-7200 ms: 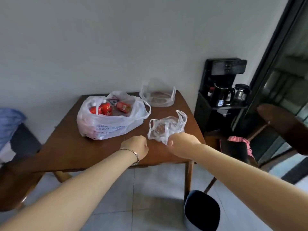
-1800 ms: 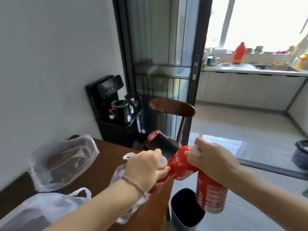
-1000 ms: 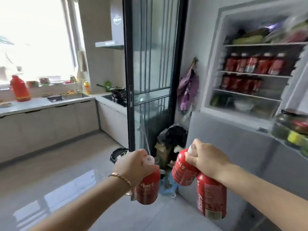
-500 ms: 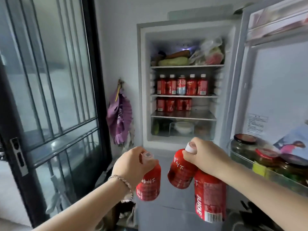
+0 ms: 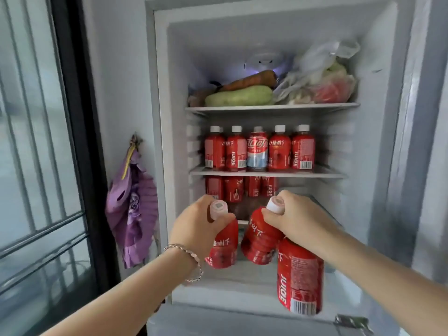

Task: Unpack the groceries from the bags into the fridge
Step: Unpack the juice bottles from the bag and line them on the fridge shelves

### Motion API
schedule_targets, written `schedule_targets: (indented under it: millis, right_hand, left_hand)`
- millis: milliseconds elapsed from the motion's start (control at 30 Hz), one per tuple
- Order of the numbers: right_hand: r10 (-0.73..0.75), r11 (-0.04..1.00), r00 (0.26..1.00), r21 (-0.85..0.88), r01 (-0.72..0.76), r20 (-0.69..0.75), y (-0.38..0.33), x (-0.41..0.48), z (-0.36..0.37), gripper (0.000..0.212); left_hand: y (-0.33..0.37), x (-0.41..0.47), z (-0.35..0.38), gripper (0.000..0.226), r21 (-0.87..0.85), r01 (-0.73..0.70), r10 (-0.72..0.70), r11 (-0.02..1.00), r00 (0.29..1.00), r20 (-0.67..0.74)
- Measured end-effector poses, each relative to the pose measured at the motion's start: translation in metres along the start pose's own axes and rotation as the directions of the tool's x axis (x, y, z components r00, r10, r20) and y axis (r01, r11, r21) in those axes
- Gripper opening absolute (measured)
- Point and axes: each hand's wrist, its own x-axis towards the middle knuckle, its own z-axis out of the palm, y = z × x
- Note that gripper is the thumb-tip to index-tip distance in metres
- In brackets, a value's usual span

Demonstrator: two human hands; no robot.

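I stand in front of the open fridge (image 5: pixel 378 146). My left hand (image 5: pixel 196 229) grips one red juice bottle (image 5: pixel 224 248) by its neck, white cap up. My right hand (image 5: pixel 298 221) holds two red juice bottles: one (image 5: pixel 260 238) tilted left with its cap showing, the other (image 5: pixel 300 280) hanging below the palm, cap hidden. Both hands hover level with the fridge's lower shelf. The middle shelf (image 5: pixel 266 172) carries a row of several red bottles and a red-and-blue can (image 5: pixel 257 151). More red bottles (image 5: pixel 234 189) stand behind my hands.
The top shelf holds a carrot, a green gourd (image 5: pixel 238 96) and a plastic bag of vegetables (image 5: pixel 320 81). A purple fan (image 5: pixel 132 209) hangs on the wall to the left. A glass sliding door with a black frame (image 5: pixel 72 141) fills the left side.
I have come closer to the fridge, which now fills the view. Both hands still hold the same bottles and have risen toward the lower shelf.
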Motion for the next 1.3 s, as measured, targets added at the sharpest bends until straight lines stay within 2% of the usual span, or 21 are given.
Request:
schedule_targets:
  millis: [167,400,533,633,733,867,1067,1133,1167,1233,1300]
  right_hand:
    - [0.076,0.996,0.996,-0.045,-0.078,-0.041,0.017,0.072,0.024,0.034]
    - [0.188,0.976,0.979,-0.094,-0.195,-0.073,0.036,0.131,0.054,0.032]
    - [0.211,0.973,0.974,-0.08,-0.217,-0.082,0.038,0.151,0.067,0.032]
    - [0.199,0.979,0.976,-0.03,-0.202,-0.086,0.041,0.155,0.074,0.035]
    - [0.161,0.987,0.985,0.009,-0.16,-0.068,0.046,0.156,0.079,0.033]
    - [0.155,0.988,0.988,0.004,-0.155,-0.01,0.047,0.161,0.073,0.032]
    - [0.202,0.978,0.979,-0.036,-0.203,-0.033,0.048,0.169,0.087,0.046]
    - [0.228,0.97,0.972,-0.076,-0.232,-0.054,0.046,0.178,0.091,0.048]
    - [0.226,0.969,0.971,-0.085,-0.232,-0.081,0.047,0.179,0.094,0.05]
    - [0.202,0.976,0.971,-0.051,-0.21,-0.128,0.052,0.172,0.1,0.055]
    - [0.178,0.984,0.972,0.05,-0.173,-0.15,0.061,0.157,0.103,0.056]
  left_hand:
    - [-0.025,0.079,0.04,0.021,-0.064,0.006,-0.008,0.998,0.999,-0.033]
    - [-0.058,0.151,0.077,0.021,-0.048,0.056,-0.056,0.997,0.998,-0.006]
    - [-0.067,0.158,0.087,0.035,0.134,-0.042,0.048,0.99,0.998,-0.035]
    - [-0.072,0.157,0.094,0.047,0.189,-0.054,0.069,0.981,0.995,-0.071]
    - [-0.075,0.15,0.104,0.055,0.108,-0.06,0.075,0.992,0.988,-0.135]
    - [-0.076,0.14,0.119,0.078,-0.072,-0.123,0.117,0.99,0.989,-0.089]
    - [-0.08,0.141,0.133,0.081,-0.176,-0.135,0.112,0.975,0.984,-0.137]
    - [-0.08,0.137,0.134,0.088,-0.113,-0.147,0.122,0.983,0.972,-0.2]
    - [-0.082,0.136,0.135,0.091,-0.029,-0.194,0.18,0.981,0.949,-0.257]
    - [-0.085,0.133,0.138,0.089,0.178,-0.344,0.385,0.922,0.867,-0.317]
    - [-0.089,0.132,0.142,0.082,0.338,-0.435,0.529,0.835,0.802,-0.277]
